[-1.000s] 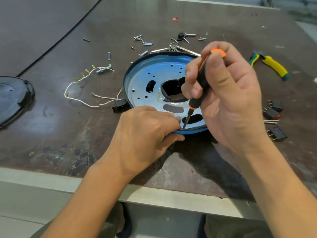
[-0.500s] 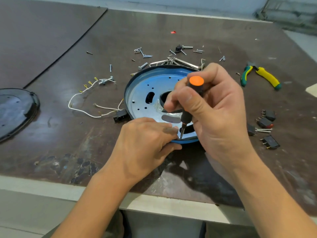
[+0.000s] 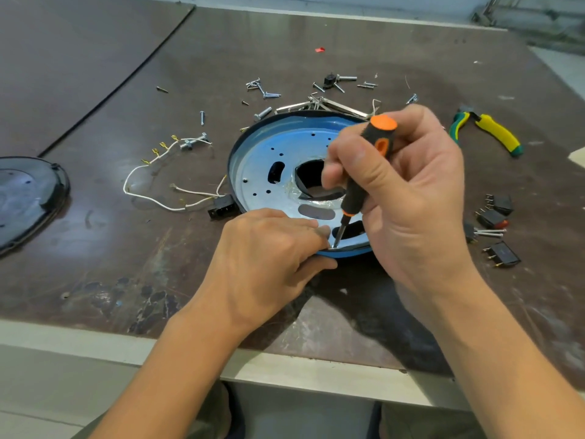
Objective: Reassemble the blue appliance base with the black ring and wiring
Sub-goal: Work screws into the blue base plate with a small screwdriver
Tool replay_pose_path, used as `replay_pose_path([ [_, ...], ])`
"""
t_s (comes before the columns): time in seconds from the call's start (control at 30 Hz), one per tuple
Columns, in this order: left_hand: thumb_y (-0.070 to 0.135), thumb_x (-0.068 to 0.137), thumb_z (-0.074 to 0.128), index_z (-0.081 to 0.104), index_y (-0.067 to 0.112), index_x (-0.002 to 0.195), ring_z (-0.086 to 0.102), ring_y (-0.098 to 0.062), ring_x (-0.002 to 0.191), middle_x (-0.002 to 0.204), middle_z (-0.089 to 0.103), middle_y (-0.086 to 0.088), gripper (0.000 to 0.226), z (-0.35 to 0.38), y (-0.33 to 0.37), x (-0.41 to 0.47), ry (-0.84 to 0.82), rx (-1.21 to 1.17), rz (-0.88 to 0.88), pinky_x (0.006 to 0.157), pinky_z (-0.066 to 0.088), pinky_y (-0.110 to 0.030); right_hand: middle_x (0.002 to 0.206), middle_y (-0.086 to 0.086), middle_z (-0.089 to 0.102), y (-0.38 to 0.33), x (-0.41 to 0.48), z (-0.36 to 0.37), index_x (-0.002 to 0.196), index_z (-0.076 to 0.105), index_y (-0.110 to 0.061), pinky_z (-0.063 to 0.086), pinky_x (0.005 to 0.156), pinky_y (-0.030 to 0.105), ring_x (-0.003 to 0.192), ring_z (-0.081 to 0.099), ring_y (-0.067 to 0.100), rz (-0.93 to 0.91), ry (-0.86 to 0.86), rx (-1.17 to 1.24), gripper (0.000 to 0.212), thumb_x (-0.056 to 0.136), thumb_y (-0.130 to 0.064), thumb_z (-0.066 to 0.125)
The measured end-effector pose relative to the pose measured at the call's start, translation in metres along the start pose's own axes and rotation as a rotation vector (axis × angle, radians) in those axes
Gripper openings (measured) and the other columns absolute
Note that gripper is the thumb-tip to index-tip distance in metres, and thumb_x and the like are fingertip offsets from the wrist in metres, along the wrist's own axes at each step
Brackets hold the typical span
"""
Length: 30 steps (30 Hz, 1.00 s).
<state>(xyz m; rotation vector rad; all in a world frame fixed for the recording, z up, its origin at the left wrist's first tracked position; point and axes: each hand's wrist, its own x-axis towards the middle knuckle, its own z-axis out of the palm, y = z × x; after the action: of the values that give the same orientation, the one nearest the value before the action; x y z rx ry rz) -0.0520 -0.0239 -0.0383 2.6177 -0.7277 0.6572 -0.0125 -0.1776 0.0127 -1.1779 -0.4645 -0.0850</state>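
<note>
1. Head view: blue base (image 3: 269, 153) lies flat mid-table, with the black ring (image 3: 232, 160) round its rim.
2. Right hand (image 3: 411, 201) grips the screwdriver (image 3: 359, 194), near upright, tip at the near rim.
3. Left hand (image 3: 269, 258) pinches the near rim, just beside the tip.
4. White wiring (image 3: 152, 198) lies left of the base; black connector (image 3: 221, 211) touches the rim.
5. Pliers (image 3: 493, 131) far right, loose screws (image 3: 264, 90) beyond.

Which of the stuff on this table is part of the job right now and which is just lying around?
In use: blue base, black ring, white wiring, screwdriver in the right hand, left hand holding the base edge.
Lying about: pliers, black switches, loose screws, black cover.
</note>
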Motion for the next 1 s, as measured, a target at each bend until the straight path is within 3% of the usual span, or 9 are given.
replay_pose_path([
  [0.1, 0.037, 0.085, 0.071, 0.076, 0.014, 0.084, 0.072, -0.022, 0.076, 0.086, 0.076, 0.001, 0.023, -0.0007, 0.0004, 0.0007, -0.017, -0.012, -0.014, 0.067, 0.056, -0.038, 0.077, 0.012, 0.061, -0.0004, 0.0023, -0.0012, 0.096, 0.05, -0.015, 0.044, 0.06, 0.033, 0.059, 0.056, 0.018, 0.001, -0.015, 0.008, 0.02, 0.091, -0.008, 0.068],
  [0.17, 0.036, 0.085, 0.072, 0.076, 0.014, 0.083, 0.072, -0.022, 0.078, 0.084, 0.076, 0.001, 0.023, -0.0008, 0.0004, 0.0012, -0.013, -0.014, -0.015, 0.067, 0.056, -0.038, 0.078, 0.009, 0.06, -0.001, 0.0027, -0.0012, 0.106, 0.052, -0.014, 0.039, 0.06, 0.032, 0.06, 0.05, 0.018, 0.026, -0.069, 0.067, 0.017, 0.095, -0.025, 0.058],
  [0.27, 0.036, 0.085, 0.072, 0.075, 0.014, 0.08, 0.072, -0.022, 0.078, 0.083, 0.076, 0.001, 0.023, -0.0004, -0.0002, 0.001, -0.018, -0.01, -0.015, 0.067, 0.056, -0.038, 0.086, 0.01, 0.063, -0.0013, 0.003, -0.0033, 0.116, 0.058, -0.007, 0.043, 0.066, 0.032, 0.069, 0.05, 0.021, 0.061, -0.128, 0.104, 0.03, 0.103, -0.026, 0.04],
  [0.4, 0.037, 0.085, 0.072, 0.076, 0.014, 0.083, 0.071, -0.021, 0.076, 0.083, 0.076, 0.001, 0.023, -0.0004, -0.0004, 0.0006, -0.018, -0.008, -0.008, 0.067, 0.056, -0.038, 0.081, 0.008, 0.065, 0.0003, 0.001, -0.0018, 0.096, 0.056, -0.011, 0.05, 0.068, 0.039, 0.067, 0.06, 0.024, -0.003, -0.027, 0.021, 0.015, 0.091, -0.011, 0.069],
  [0.5, 0.038, 0.086, 0.07, 0.076, 0.014, 0.084, 0.071, -0.022, 0.075, 0.083, 0.076, 0.0, 0.024, 0.0001, -0.0008, 0.0002, -0.02, -0.007, -0.007, 0.067, 0.056, -0.038, 0.07, 0.009, 0.056, 0.0023, 0.0002, -0.0011, 0.092, 0.048, -0.016, 0.047, 0.058, 0.035, 0.055, 0.055, 0.02, -0.019, 0.024, 0.043, 0.02, 0.089, -0.008, 0.067],
  [0.6, 0.038, 0.086, 0.07, 0.075, 0.015, 0.081, 0.07, -0.022, 0.073, 0.081, 0.075, 0.001, 0.024, 0.0013, -0.0012, 0.0009, 0.002, -0.003, -0.013, 0.064, 0.054, -0.038, 0.072, 0.008, 0.052, 0.0023, 0.0013, -0.0014, 0.104, 0.051, -0.012, 0.038, 0.057, 0.032, 0.057, 0.044, 0.018, 0.029, -0.038, 0.108, 0.012, 0.101, -0.024, 0.053],
  [0.7, 0.036, 0.084, 0.074, 0.074, 0.015, 0.079, 0.071, -0.02, 0.074, 0.08, 0.074, 0.003, 0.021, 0.0019, -0.0011, 0.0012, 0.021, 0.001, 0.0, 0.063, 0.053, -0.038, 0.083, 0.01, 0.058, 0.002, 0.0015, -0.006, 0.114, 0.059, -0.006, 0.039, 0.063, 0.033, 0.067, 0.047, 0.021, 0.087, -0.065, 0.126, 0.032, 0.105, -0.024, 0.033],
  [0.83, 0.037, 0.084, 0.073, 0.075, 0.017, 0.081, 0.07, -0.02, 0.074, 0.083, 0.075, 0.003, 0.02, 0.0017, -0.0024, 0.0004, 0.02, -0.012, 0.011, 0.065, 0.054, -0.038, 0.087, 0.009, 0.065, -0.0012, -0.0017, -0.0001, 0.096, 0.059, -0.011, 0.049, 0.07, 0.031, 0.073, 0.061, 0.022, 0.006, -0.062, 0.042, 0.006, 0.093, -0.006, 0.061],
  [1.0, 0.037, 0.083, 0.075, 0.076, 0.015, 0.084, 0.069, -0.021, 0.069, 0.081, 0.075, 0.002, 0.022, 0.0028, -0.0021, 0.0002, 0.051, -0.008, 0.02, 0.062, 0.054, -0.037, 0.079, 0.011, 0.061, -0.0021, -0.0001, 0.0008, 0.095, 0.05, -0.012, 0.042, 0.062, 0.033, 0.061, 0.051, 0.02, -0.006, -0.075, 0.038, 0.016, 0.092, -0.014, 0.065],
])
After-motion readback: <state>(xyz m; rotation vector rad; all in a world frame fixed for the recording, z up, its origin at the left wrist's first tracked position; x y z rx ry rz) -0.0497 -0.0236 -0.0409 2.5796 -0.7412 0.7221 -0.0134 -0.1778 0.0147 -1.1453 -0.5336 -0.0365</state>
